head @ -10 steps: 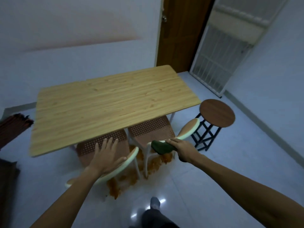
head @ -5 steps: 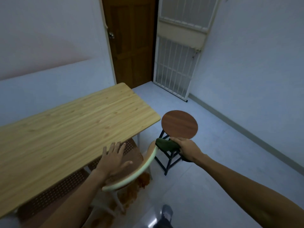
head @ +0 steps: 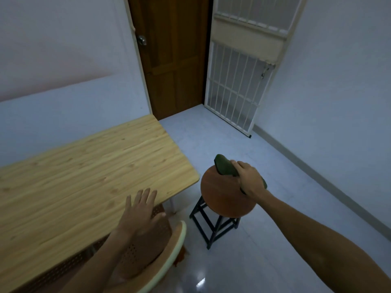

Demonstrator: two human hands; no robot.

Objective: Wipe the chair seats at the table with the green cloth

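My right hand (head: 248,178) grips the dark green cloth (head: 224,168) over the far edge of a round brown stool seat (head: 222,196) on a black frame, just right of the table's corner. The cloth looks to touch the seat. My left hand (head: 140,210) hovers open, fingers spread, above a brown perforated chair (head: 148,250) with a cream rim, tucked under the light wooden table (head: 84,176).
A brown wooden door (head: 175,60) and a white barred gate (head: 239,81) stand at the back. White walls close the room on the left and right. Pale glossy floor (head: 264,240) spreads around the stool. An orange stain (head: 179,258) shows under the chair.
My view has swung right. My right hand carried the cloth from the chair's backrest up onto the round stool seat. My left hand stayed open above the chair.
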